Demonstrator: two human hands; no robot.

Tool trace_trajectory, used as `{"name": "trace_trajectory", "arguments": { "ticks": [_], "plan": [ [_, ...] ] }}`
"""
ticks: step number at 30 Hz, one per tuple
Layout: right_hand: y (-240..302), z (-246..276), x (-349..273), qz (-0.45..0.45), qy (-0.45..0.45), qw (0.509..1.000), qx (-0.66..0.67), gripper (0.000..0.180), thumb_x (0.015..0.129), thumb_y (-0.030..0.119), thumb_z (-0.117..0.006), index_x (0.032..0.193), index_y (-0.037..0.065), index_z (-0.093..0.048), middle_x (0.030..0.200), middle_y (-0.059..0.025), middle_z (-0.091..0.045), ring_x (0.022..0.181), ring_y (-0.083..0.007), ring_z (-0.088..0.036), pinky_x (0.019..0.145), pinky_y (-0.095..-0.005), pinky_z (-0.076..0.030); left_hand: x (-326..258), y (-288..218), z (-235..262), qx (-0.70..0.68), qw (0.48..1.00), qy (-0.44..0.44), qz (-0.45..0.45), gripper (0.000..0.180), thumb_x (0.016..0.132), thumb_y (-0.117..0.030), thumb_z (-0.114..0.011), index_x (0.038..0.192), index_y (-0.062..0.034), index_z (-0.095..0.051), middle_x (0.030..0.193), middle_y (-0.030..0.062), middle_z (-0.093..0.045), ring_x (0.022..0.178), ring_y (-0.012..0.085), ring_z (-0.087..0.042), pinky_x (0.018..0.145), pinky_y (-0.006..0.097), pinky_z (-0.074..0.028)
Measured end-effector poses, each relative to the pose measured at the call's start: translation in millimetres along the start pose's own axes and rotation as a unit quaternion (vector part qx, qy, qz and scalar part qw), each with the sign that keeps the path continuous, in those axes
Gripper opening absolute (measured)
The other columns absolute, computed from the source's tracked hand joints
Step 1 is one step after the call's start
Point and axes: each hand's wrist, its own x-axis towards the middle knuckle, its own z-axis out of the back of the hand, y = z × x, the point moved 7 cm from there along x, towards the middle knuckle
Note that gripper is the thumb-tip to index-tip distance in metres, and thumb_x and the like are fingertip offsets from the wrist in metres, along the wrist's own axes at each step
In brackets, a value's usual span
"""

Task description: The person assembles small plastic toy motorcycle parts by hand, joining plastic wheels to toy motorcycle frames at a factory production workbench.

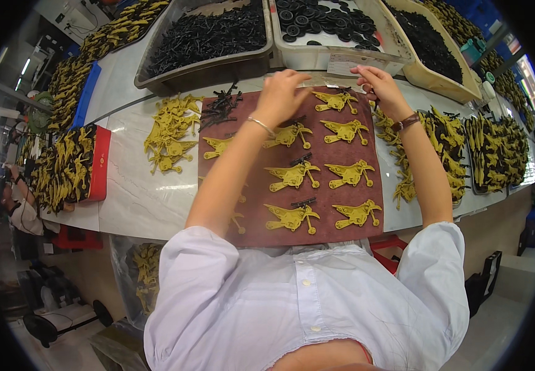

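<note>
**Both hands over the far side of the mat, grip unclear**

I have the left hand (283,96) at twelve o'clock over the maroon mat (326,198), fingers bent and reaching toward three o'clock. The right hand (381,89) hangs between one and two, its fingers curled with thumb and forefinger close together. On my feed I cannot tell whether either hand grasps anything.

The yellow pieces (344,130) lie in columns on the mat; my left forearm (221,179) partly covers the leftmost column. Slim black parts (305,202) lie beside the far edges of middle-column pieces.

A loose yellow heap (171,136) sits between nine and ten o'clock, a black heap (221,106) at ten. Beyond, I see a grey bin (208,79) at eleven and a white bin (310,60) of black wheels (298,25) just past twelve.
</note>
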Motion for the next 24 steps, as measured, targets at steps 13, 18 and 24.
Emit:
{"name": "trace_trajectory", "arguments": {
  "ticks": [13, 18, 24],
  "plan": [
    [2.7, -87.8, -124.4, -0.263, 0.037, 0.669, 0.694, 0.038, 0.084, -0.005, -0.047, 0.121, -0.005, -0.04, 0.124, -0.022, -0.035, 0.108, -0.0287, -0.049, 0.092, -0.0381, -0.048, -30.6, 147.3, 60.0, 0.19, 0.935, 0.101, 0.283, 0.027, 0.078, -0.026, -0.069, 0.1, -0.0103, -0.071, 0.098, 0.0128, -0.07, 0.095, 0.0299, -0.066, 0.085, 0.041, -0.05],
    [9.4, -80.8, -147.0, -0.238, 0.016, 0.72, 0.652, 0.045, 0.083, -0.013, -0.04, 0.127, -0.004, -0.037, 0.132, -0.0282, -0.032, 0.123, -0.0346, -0.044, 0.102, -0.0421, -0.045, -34.7, 156.3, 54.2, 0.181, 0.93, 0.074, 0.312, 0.023, 0.079, -0.022, -0.068, 0.099, -0.0109, -0.071, 0.102, 0.0115, -0.069, 0.1, 0.0298, -0.064, 0.089, 0.045, -0.047],
    [7.2, -59.0, -162.6, -0.195, 0.049, 0.706, 0.68, 0.029, 0.089, -0.006, -0.049, 0.117, -0.001, -0.044, 0.124, -0.0257, -0.04, 0.123, -0.0379, -0.044, 0.1, -0.0447, -0.047, -29.9, 159.3, 76.4, 0.137, 0.94, 0.111, 0.292, 0.024, 0.084, -0.017, -0.057, 0.107, -0.0111, -0.064, 0.105, 0.0122, -0.067, 0.104, 0.0307, -0.061, 0.088, 0.048, -0.043]
  ]
}}
